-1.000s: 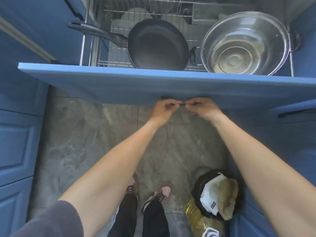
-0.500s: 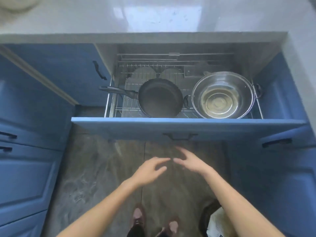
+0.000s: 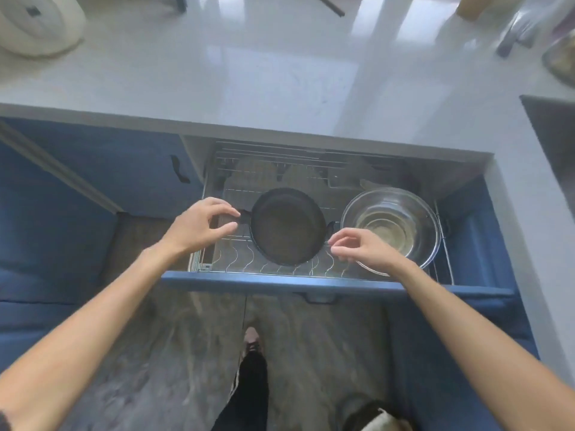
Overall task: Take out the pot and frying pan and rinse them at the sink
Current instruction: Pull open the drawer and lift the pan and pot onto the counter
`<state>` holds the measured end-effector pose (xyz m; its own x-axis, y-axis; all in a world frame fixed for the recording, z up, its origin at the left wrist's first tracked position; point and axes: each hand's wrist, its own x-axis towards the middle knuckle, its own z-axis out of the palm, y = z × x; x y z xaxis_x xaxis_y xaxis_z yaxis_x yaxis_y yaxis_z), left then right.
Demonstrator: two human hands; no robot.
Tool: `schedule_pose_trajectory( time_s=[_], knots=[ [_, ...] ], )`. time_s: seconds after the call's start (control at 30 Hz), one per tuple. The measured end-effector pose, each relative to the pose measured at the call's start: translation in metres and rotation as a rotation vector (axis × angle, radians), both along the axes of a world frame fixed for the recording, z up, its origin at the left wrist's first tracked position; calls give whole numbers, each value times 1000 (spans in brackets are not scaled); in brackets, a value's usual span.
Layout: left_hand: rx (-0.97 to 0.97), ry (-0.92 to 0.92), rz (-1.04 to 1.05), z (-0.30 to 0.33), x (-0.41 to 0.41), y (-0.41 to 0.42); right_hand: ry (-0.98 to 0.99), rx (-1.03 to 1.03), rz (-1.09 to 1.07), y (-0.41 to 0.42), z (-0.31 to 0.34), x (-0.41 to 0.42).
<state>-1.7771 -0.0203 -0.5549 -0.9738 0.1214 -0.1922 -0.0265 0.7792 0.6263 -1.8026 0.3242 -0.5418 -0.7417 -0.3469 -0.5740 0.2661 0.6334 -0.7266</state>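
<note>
Hands hover over the pulled-out drawer (image 3: 311, 286) under the counter (image 3: 249, 88). My left hand (image 3: 199, 227) is above the frying pan (image 3: 287, 227) handle, grip released, fingers loosely curved and holding nothing. My right hand (image 3: 362, 248), likewise released, hangs between the pan and the steel pot (image 3: 393, 225) standing just beside it on the wire rack.

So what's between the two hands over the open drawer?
The frying pan lies between the left hand and the right hand in the head view, resting on the wire rack. Neither hand grips it yet.
</note>
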Motion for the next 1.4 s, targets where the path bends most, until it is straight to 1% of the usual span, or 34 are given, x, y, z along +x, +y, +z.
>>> schedule_pose_trajectory(
  time_s=[0.07, 0.17, 0.23, 0.33, 0.4, 0.5, 0.57, 0.67, 0.77, 0.87, 0.97, 1.07, 1.23, 1.33, 1.4],
  knots=[
    [-134, -62, -109, -31, -33, -10, -44, 44, -2, -6, -32, -27],
    [-285, -132, -264, -69, -64, -21, -133, 134, -19, -15, -86, -52],
    [-367, -128, -351, -91, -81, -26, -171, 197, -4, -17, -125, -60],
    [-431, -113, -410, -118, -100, -27, -149, 330, 46, -15, -171, -69],
    [-488, -157, -409, -130, -108, -27, -132, 389, 84, -13, -193, -76],
    [-524, -187, -394, -144, -115, -25, -170, 401, 88, -13, -217, -88],
    [-512, -182, -350, -150, -117, -24, -220, 376, 18, -18, -232, -94],
    [-457, -222, -243, -152, -112, -24, -196, 333, -178, -22, -248, -98],
    [-371, -269, -139, -142, -106, -25, -140, 329, -206, -17, -252, -94],
    [-350, -287, -129, -122, -97, -27, -155, 228, -197, -11, -242, -92],
    [-320, -328, -72, -94, -87, -32, -143, 167, -65, -12, -215, -98],
    [-289, -336, 11, -58, -81, -32, -163, 36, 27, -7, -181, -103],
    [-243, -354, 140, 8, -62, -43, -173, -116, 128, 1, -98, -105],
    [-199, -370, 182, 51, -42, -57, -178, -148, 178, 1, -41, -103],
    [-145, -374, 208, 82, -28, -66, -131, -143, 235, -1, 0, -108]
  ],
)
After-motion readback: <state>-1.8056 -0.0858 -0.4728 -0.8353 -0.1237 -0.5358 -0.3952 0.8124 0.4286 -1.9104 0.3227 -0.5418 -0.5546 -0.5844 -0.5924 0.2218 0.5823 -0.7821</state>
